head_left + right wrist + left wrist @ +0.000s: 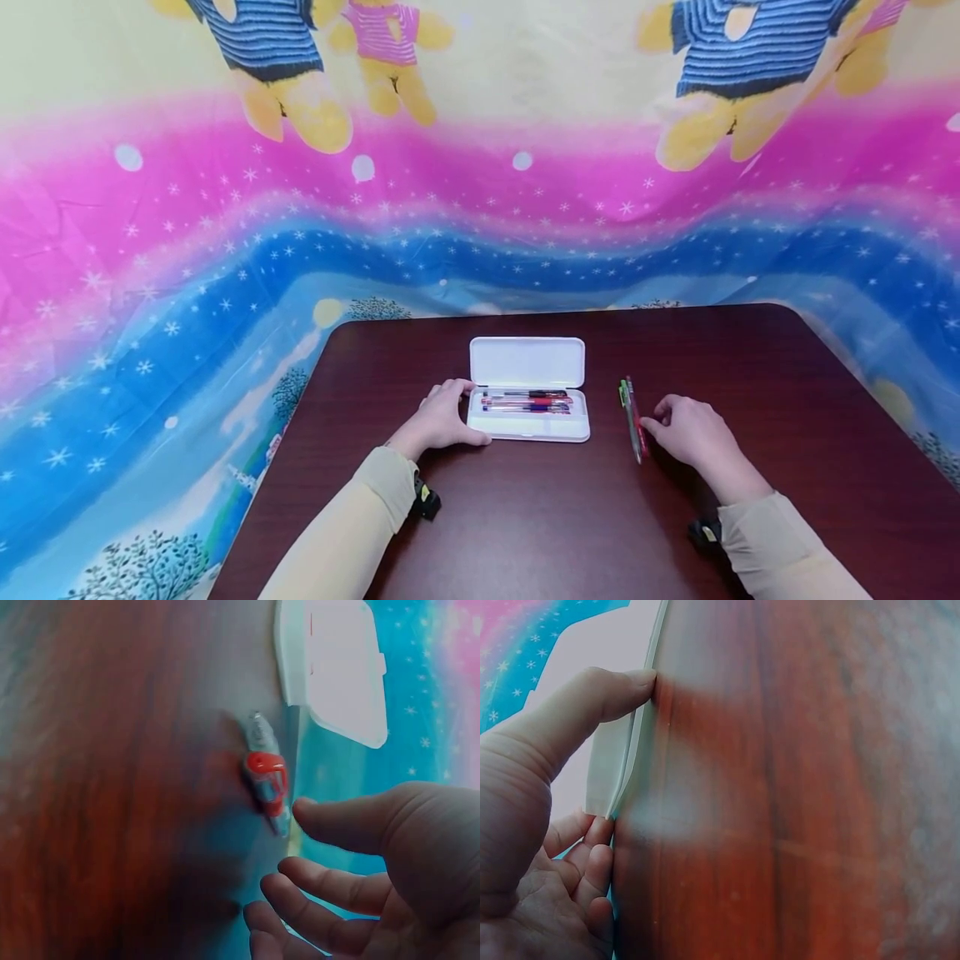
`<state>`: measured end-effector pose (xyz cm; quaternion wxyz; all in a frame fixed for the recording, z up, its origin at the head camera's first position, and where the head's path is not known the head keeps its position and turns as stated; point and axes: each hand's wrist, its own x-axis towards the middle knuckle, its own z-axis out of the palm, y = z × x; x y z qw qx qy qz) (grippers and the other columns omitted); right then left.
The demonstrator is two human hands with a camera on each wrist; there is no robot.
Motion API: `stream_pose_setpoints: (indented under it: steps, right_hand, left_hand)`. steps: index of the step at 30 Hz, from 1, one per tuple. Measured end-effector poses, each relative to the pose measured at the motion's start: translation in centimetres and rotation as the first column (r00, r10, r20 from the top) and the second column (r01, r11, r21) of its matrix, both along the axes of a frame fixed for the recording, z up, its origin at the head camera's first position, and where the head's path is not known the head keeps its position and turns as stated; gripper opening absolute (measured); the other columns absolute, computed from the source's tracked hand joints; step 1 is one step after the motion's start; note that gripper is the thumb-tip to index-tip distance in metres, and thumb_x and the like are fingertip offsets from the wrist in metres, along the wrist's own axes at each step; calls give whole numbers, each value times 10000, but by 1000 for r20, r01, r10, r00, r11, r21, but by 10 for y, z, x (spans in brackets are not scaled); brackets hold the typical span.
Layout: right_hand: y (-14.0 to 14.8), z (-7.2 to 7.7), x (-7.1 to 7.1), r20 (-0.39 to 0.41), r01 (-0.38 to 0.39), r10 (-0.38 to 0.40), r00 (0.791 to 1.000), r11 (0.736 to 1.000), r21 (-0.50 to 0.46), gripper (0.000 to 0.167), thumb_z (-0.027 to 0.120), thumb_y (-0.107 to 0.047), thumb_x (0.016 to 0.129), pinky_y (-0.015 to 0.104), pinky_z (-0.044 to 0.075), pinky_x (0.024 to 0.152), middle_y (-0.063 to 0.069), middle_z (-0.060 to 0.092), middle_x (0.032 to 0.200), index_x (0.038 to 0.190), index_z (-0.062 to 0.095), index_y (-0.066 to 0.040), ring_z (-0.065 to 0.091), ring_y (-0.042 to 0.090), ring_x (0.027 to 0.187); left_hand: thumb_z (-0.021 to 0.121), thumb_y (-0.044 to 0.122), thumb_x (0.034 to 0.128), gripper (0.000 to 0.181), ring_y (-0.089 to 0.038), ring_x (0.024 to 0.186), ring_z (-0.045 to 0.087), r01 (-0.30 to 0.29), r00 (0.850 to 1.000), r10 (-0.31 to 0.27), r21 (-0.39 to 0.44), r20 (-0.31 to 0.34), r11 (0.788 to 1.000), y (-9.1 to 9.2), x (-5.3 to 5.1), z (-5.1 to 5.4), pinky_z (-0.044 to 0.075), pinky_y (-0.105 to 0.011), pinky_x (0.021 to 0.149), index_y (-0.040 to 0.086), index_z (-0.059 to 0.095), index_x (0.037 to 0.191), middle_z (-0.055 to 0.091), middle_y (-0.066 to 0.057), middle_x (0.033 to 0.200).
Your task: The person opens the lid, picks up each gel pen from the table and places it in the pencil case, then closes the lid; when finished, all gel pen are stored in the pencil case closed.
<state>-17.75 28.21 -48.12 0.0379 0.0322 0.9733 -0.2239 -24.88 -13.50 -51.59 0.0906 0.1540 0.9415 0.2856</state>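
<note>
A white pencil case [528, 428] lies on the table with its lid raised. Inside it rest several clear-barrelled pens [532, 408] with black, red and blue parts. My left hand [441, 418] grips the case's left end, the thumb [622, 694] on its front edge and the other fingers round the end. To the right of the case, a green-clipped pen [628, 410] and a red pen [640, 429] lie close together. Beside them is my right hand [693, 429]; in the right wrist view its fingers are spread, with a small gap between thumb and red pen [268, 772].
The dark red-brown wooden table [525, 517] has rounded far corners. Behind it hangs a bright cloth [480, 200] printed with bears and snowflakes. Each wrist carries a small black device, one seen below the left cuff [427, 500].
</note>
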Motion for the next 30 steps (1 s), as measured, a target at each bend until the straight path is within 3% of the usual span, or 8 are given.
stream_pose_setpoints:
  steps: [8,14,23,27,30]
  right_hand:
    - [-3,-10,1,-11,-28,28,1000,1000,-7,322,759,-354,1007,420,518,717,98,730,907,1046,740,-34,607,243,804]
    - [-5,-10,0,5,-27,27,1000,1000,2,256,725,-287,1030,390,475,701,13,698,748,1055,719,-32,605,216,759]
    - [2,-8,-2,22,54,-54,998,999,7,260,696,-252,1024,409,507,654,137,726,883,1029,752,1,612,258,741]
    - [5,-6,-1,-17,75,-75,997,997,-8,270,692,-250,1017,379,473,613,124,719,868,1062,747,10,600,253,717]
    - [2,-2,-1,-108,67,-67,992,998,-10,245,709,-249,1006,366,442,608,109,698,870,1056,745,-12,582,248,725]
  left_hand:
    - [991,556,706,1062,-332,1415,511,-1,1000,1,3,7,1000,-1,-1,-5,436,-562,1234,121,536,1562,602,-114,1542]
    - [986,551,719,1051,-328,1411,510,-3,1000,3,-7,10,1000,-1,-2,-5,431,-567,1237,127,531,1566,599,-109,1543]
    - [995,522,704,1030,-335,1385,537,-1,1000,1,-8,-8,1000,1,-1,-1,444,-579,1210,120,552,1543,628,-112,1497]
    - [994,530,701,1036,-329,1385,538,0,1000,0,-10,-13,1000,1,-1,0,447,-579,1205,115,553,1541,627,-110,1502]
    - [995,529,699,1034,-326,1377,540,-1,1000,1,-9,-15,1000,0,0,0,450,-577,1201,115,554,1538,629,-108,1493]
